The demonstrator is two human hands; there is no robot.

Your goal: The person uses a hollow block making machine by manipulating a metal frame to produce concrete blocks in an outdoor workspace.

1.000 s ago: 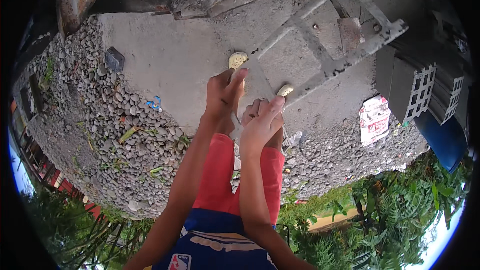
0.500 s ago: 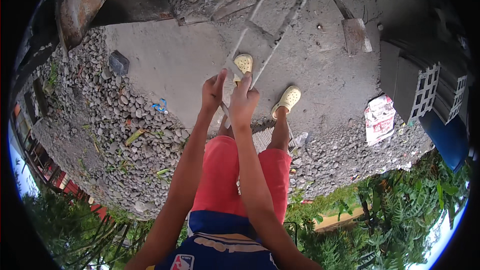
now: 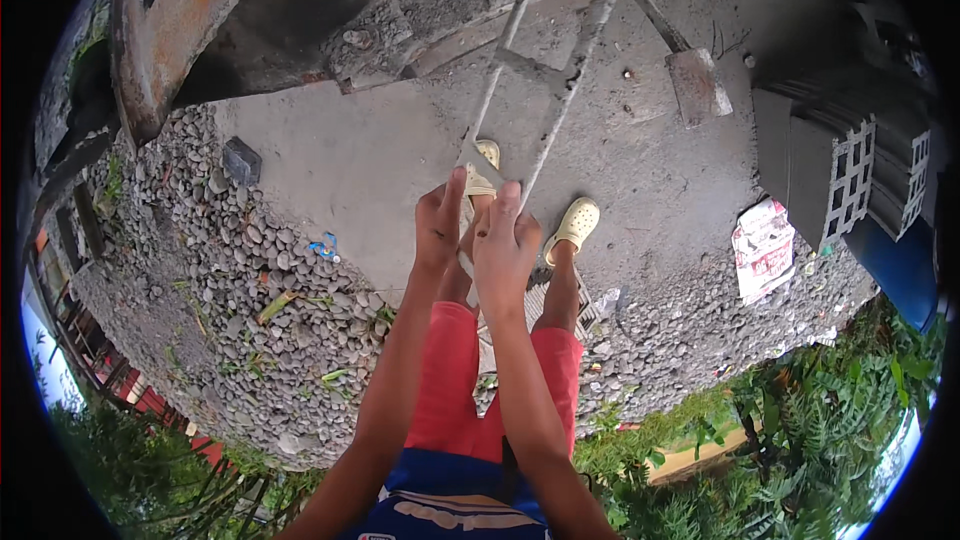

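Observation:
A long, narrow ladder-like frame (image 3: 549,146), grey and crusted with what looks like cement, stretches away in front of me. It has two side rails joined by crosspieces. My left hand (image 3: 440,225) is closed around the near end of its left rail, thumb pointing forward. Close beside it, my right hand (image 3: 506,250) grips the near end of the right rail, its thumb along the top. The frame's far end reaches a heap of grey mix and debris (image 3: 400,35). One of my cream clogs (image 3: 573,228) shows right of the frame; the other is partly hidden behind it.
Gravel (image 3: 290,330) spreads to the left and around my legs. A dark block (image 3: 241,161) lies at its edge, below rusty curved metal (image 3: 200,15). Rightward are a flat-bladed tool (image 3: 697,86), a crumpled red-and-white bag (image 3: 764,250), grey hollow-ended pieces (image 3: 850,180) and a blue object (image 3: 900,262).
Both hands have come slightly closer to my body, still gripping the frame. The frame has swung a little and looks steeper. The whole view has shifted slightly.

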